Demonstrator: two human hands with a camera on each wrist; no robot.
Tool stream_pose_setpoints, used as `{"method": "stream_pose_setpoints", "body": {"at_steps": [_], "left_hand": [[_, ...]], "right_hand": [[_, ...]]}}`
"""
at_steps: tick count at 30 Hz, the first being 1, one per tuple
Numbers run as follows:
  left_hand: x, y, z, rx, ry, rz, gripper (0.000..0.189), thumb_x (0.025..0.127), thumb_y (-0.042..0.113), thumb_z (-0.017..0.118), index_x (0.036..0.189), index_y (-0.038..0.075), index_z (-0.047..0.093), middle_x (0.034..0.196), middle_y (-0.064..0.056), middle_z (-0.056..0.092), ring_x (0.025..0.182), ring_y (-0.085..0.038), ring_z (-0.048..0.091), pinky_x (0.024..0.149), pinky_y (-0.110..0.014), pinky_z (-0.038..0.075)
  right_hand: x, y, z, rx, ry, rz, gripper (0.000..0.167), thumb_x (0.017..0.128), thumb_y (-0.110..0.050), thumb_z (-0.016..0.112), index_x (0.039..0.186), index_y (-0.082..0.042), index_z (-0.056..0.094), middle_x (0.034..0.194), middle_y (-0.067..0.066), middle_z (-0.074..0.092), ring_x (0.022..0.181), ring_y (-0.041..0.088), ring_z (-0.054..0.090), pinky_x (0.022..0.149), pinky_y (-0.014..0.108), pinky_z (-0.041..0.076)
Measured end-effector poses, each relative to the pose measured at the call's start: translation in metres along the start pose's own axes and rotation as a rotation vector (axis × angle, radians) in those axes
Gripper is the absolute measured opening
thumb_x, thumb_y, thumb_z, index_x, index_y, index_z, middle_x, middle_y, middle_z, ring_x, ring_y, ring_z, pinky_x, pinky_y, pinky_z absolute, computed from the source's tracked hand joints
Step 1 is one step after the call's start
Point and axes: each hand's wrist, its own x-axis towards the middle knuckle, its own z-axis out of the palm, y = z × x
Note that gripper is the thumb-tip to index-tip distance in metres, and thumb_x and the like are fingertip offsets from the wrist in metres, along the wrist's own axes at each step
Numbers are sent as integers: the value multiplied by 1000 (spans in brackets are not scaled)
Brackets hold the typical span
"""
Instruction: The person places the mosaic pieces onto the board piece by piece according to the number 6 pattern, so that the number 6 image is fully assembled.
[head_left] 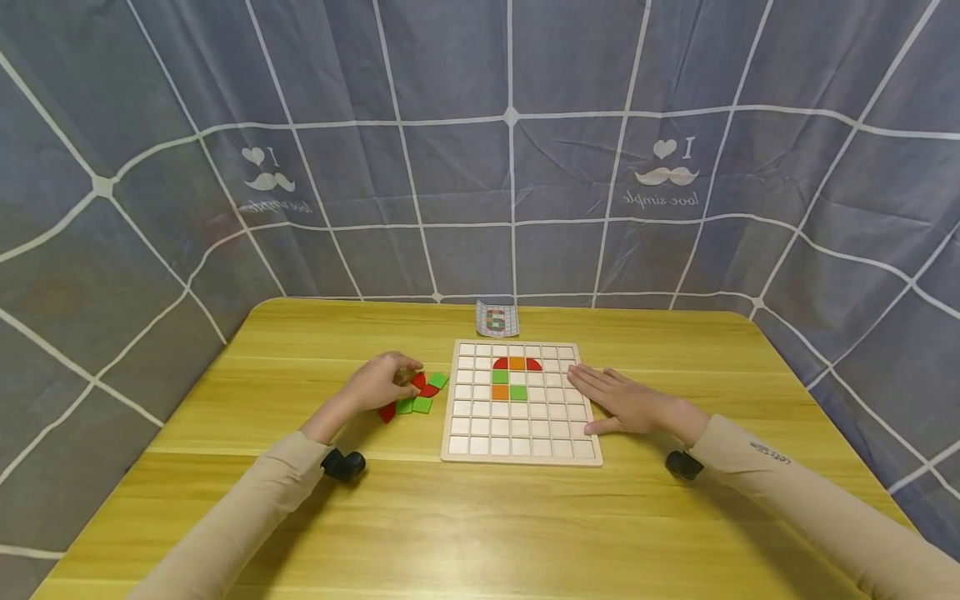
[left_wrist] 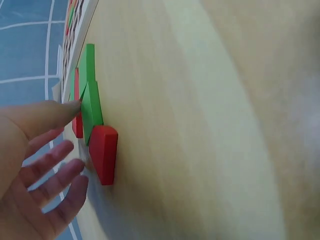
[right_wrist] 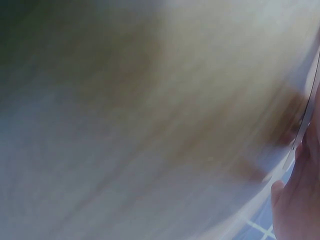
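Note:
My left hand [head_left: 378, 382] reaches over a loose cluster of tiles left of the board, its thumb and fingers apart. In the left wrist view the thumb tip reaches a green tile [left_wrist: 91, 107], and a red tile [left_wrist: 104, 152] lies nearer the camera. Other tiles around the fingertips include a red one [head_left: 430, 391] and a green one [head_left: 422, 406]. My right hand [head_left: 630, 406] rests with straight fingers on the right edge of the wooden grid board [head_left: 525, 429]. Several tiles sit in its upper cells: red rounded corners [head_left: 533, 365], orange squares [head_left: 500, 392] and green squares [head_left: 518, 392].
A small card [head_left: 497, 320] with a coloured grid pattern stands behind the board at the table's far edge. The yellow wooden table [head_left: 517, 525] is enclosed by a grey curtain [head_left: 465, 175] with white lines.

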Motion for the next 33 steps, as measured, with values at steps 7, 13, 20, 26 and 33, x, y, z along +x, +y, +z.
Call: {"method": "stream_pose_setpoints", "body": {"at_steps": [7, 13, 20, 26, 33], "left_hand": [[6, -11, 4, -59, -49, 97, 40, 86, 7, 69, 123, -6, 61, 116, -19, 64, 96, -27, 60, 87, -44, 50], [8, -17, 7, -108, -39, 80, 34, 86, 5, 67, 119, -4, 65, 116, -19, 64, 103, -31, 61, 93, -47, 48], [11, -17, 8, -88, -14, 62, 31, 86, 8, 69, 116, -1, 68, 114, -17, 64, 94, -26, 58, 87, -43, 48], [12, -16, 7, -68, 5, 40, 29, 85, 10, 71, 112, -1, 69, 110, -15, 65, 89, -23, 57, 84, -41, 48], [11, -16, 9, -61, 28, -5, 27, 85, 13, 72, 109, 0, 71, 109, -15, 65, 91, -25, 58, 85, -43, 48]], "right_hand": [[-1, -4, 1, 22, 48, -43, 85, 94, -51, 51, 153, 1, 16, 159, 23, 13, 146, 41, 16, 112, 63, 18], [-1, -1, 6, 11, 71, -58, 85, 94, -51, 51, 152, 1, 17, 158, 24, 15, 145, 42, 18, 110, 64, 19], [0, 2, 3, -11, 45, -33, 85, 95, -50, 50, 153, 0, 14, 160, 20, 11, 147, 39, 14, 114, 61, 16], [1, 1, 0, 8, 18, -15, 85, 95, -50, 50, 153, 0, 14, 161, 19, 9, 147, 38, 12, 115, 60, 15], [0, 2, 2, 1, 12, -16, 85, 96, -50, 49, 153, 0, 13, 161, 19, 9, 148, 38, 12, 115, 60, 15]]}}
